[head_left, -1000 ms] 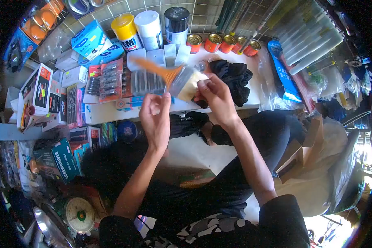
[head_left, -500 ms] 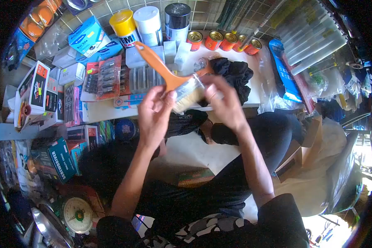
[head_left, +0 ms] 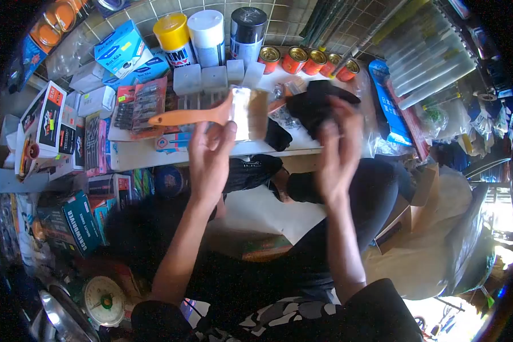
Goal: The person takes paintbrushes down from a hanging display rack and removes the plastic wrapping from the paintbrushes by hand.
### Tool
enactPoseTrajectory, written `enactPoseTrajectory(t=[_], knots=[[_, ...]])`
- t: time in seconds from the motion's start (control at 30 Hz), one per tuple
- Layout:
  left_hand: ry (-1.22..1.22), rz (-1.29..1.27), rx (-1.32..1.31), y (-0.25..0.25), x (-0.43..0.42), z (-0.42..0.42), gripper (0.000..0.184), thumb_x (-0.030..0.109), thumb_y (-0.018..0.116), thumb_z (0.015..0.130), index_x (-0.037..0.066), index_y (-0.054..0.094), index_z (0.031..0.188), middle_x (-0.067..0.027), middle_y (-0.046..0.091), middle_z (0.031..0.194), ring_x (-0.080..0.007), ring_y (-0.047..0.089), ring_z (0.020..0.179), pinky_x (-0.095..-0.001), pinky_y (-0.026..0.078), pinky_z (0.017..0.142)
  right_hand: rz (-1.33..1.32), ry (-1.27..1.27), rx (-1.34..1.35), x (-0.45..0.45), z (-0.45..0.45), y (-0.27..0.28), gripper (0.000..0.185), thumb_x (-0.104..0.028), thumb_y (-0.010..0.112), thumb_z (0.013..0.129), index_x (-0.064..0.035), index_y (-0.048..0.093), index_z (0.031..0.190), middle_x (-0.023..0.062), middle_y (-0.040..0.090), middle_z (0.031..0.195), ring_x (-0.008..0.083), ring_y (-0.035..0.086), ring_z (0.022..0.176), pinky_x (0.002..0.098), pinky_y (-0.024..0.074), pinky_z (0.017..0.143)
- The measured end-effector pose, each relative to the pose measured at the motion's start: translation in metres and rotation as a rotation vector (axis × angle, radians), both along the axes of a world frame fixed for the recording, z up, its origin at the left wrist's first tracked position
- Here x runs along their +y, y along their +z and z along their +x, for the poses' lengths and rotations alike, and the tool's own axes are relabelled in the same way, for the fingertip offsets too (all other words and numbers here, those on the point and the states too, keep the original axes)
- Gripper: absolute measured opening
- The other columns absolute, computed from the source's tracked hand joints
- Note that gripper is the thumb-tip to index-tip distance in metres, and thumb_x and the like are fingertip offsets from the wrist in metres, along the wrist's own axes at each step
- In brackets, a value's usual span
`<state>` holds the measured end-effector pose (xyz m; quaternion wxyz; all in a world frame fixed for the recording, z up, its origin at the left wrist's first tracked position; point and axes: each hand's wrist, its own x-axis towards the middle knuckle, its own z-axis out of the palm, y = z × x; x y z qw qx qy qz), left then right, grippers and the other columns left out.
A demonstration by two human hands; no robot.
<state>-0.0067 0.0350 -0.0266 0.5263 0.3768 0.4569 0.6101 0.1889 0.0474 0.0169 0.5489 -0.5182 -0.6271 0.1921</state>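
Observation:
My left hand (head_left: 209,154) grips a wide paintbrush (head_left: 249,114) at its metal band, between the thumb and the fingers. The brush lies almost level, its orange-brown handle pointing left and its pale bristles right. My right hand (head_left: 341,151), smeared by motion, is at a black cloth (head_left: 316,108) on the right part of the white shelf. Its fingers and thumb appear to pinch the cloth, whose edge is bunched up. Behind the bristles, a second orange handle (head_left: 277,105) shows in part, beside small clear plastic packets.
Spray cans (head_left: 207,37) and several small red tins (head_left: 294,60) line the back of the white shelf (head_left: 137,154). Boxes crowd the left, including a green screwdriver box (head_left: 81,222). A dial scale (head_left: 104,301) sits low left. Clear tubes (head_left: 433,62) hang at right.
The brush has turned from a steep tilt to nearly level in my left hand. My right hand has left the bristles and moved right to the black cloth, which has changed shape.

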Motion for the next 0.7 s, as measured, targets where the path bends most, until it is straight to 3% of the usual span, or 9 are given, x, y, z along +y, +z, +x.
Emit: enactPoseTrajectory(t=[0.03, 0.07, 0.13, 0.2, 0.27, 0.37, 0.5, 0.63, 0.7], knots=[[-0.023, 0.048, -0.013, 0.002, -0.002, 0.009, 0.036, 0.021, 0.064, 0.095, 0.004, 0.054, 0.124, -0.0058, 0.062, 0.115, -0.0111, 0.055, 0.106, -0.0284, 0.045, 0.090, 0.172, 0.084, -0.357, -0.003, -0.014, -0.009, 0.030, -0.010, 0.059, 0.088, 0.0045, 0.058, 0.114, 0.0228, 0.051, 0.128, 0.0350, 0.049, 0.121, 0.0456, 0.0400, 0.102], [-0.052, 0.099, -0.024, 0.004, -0.006, 0.018, 0.032, 0.020, 0.063, 0.095, 0.001, 0.057, 0.119, -0.0062, 0.062, 0.113, -0.0107, 0.055, 0.102, -0.0258, 0.046, 0.088, 0.086, 0.195, -0.216, -0.012, -0.049, -0.008, 0.034, -0.013, 0.058, 0.087, 0.0018, 0.057, 0.118, 0.0242, 0.048, 0.134, 0.0424, 0.039, 0.130, 0.0512, 0.0309, 0.109], [-0.061, 0.075, -0.055, 0.004, -0.016, 0.023, 0.026, 0.007, 0.057, 0.096, -0.002, 0.056, 0.121, -0.0076, 0.063, 0.111, -0.0096, 0.056, 0.100, -0.0259, 0.046, 0.087, 0.158, 0.073, -0.368, -0.005, -0.072, -0.013, 0.034, -0.013, 0.056, 0.089, -0.0012, 0.058, 0.120, 0.0246, 0.048, 0.131, 0.0423, 0.042, 0.128, 0.0499, 0.0341, 0.107], [-0.125, 0.115, 0.084, 0.001, -0.020, 0.010, 0.027, 0.004, 0.059, 0.094, -0.006, 0.055, 0.119, -0.0112, 0.063, 0.111, -0.0138, 0.059, 0.103, -0.0289, 0.048, 0.090, 0.151, 0.130, -0.149, 0.021, -0.072, -0.011, 0.029, -0.014, 0.046, 0.094, 0.0000, 0.058, 0.116, 0.0216, 0.054, 0.123, 0.0352, 0.049, 0.120, 0.0441, 0.0375, 0.103], [-0.130, 0.143, 0.001, 0.021, -0.028, 0.017, 0.027, 0.009, 0.067, 0.091, -0.005, 0.058, 0.113, -0.0094, 0.065, 0.107, -0.0129, 0.060, 0.096, -0.0280, 0.048, 0.087, -0.088, -0.005, 0.243, 0.041, -0.062, -0.011, 0.033, -0.029, 0.044, 0.099, -0.0009, 0.061, 0.101, 0.0089, 0.066, 0.093, 0.0209, 0.065, 0.082, 0.0362, 0.0514, 0.078], [-0.021, 0.139, 0.006, 0.025, -0.019, 0.004, 0.029, 0.010, 0.062, 0.095, -0.005, 0.057, 0.118, -0.0097, 0.065, 0.111, -0.0118, 0.058, 0.099, -0.0268, 0.044, 0.090, -0.347, 0.250, 1.244, 0.042, -0.069, -0.011, 0.032, -0.034, 0.045, 0.102, -0.0064, 0.060, 0.099, 0.0006, 0.059, 0.093, 0.0130, 0.054, 0.083, 0.0290, 0.0448, 0.080], [0.120, 0.186, -0.030, 0.017, -0.007, 0.006, 0.031, 0.009, 0.058, 0.097, -0.005, 0.053, 0.124, -0.0095, 0.063, 0.117, -0.0118, 0.056, 0.107, -0.0256, 0.039, 0.097, -0.282, 0.226, 0.878, -0.004, -0.097, -0.021, 0.046, -0.029, 0.056, 0.099, -0.0022, 0.043, 0.134, 0.0074, 0.054, 0.120, 0.0150, 0.048, 0.112, 0.0291, 0.0389, 0.099], [0.027, 0.188, 0.100, -0.007, -0.025, 0.026, 0.034, 0.009, 0.062, 0.095, -0.006, 0.053, 0.124, -0.0115, 0.062, 0.120, -0.0147, 0.057, 0.109, -0.0280, 0.043, 0.096, -0.224, -0.157, 0.680, 0.009, -0.094, -0.038, 0.035, -0.033, 0.051, 0.101, 0.0016, 0.052, 0.107, 0.0063, 0.058, 0.090, 0.0142, 0.049, 0.079, 0.0323, 0.0440, 0.070], [-0.008, 0.160, 0.057, 0.001, -0.029, 0.026, 0.033, 0.006, 0.064, 0.093, -0.006, 0.053, 0.122, -0.0127, 0.062, 0.117, -0.0151, 0.058, 0.106, -0.0295, 0.045, 0.094, -0.164, -0.179, 0.727, 0.015, -0.085, -0.037, 0.039, -0.034, 0.048, 0.102, 0.0038, 0.056, 0.100, 0.0049, 0.056, 0.084, 0.0134, 0.047, 0.077, 0.0300, 0.0420, 0.068]])
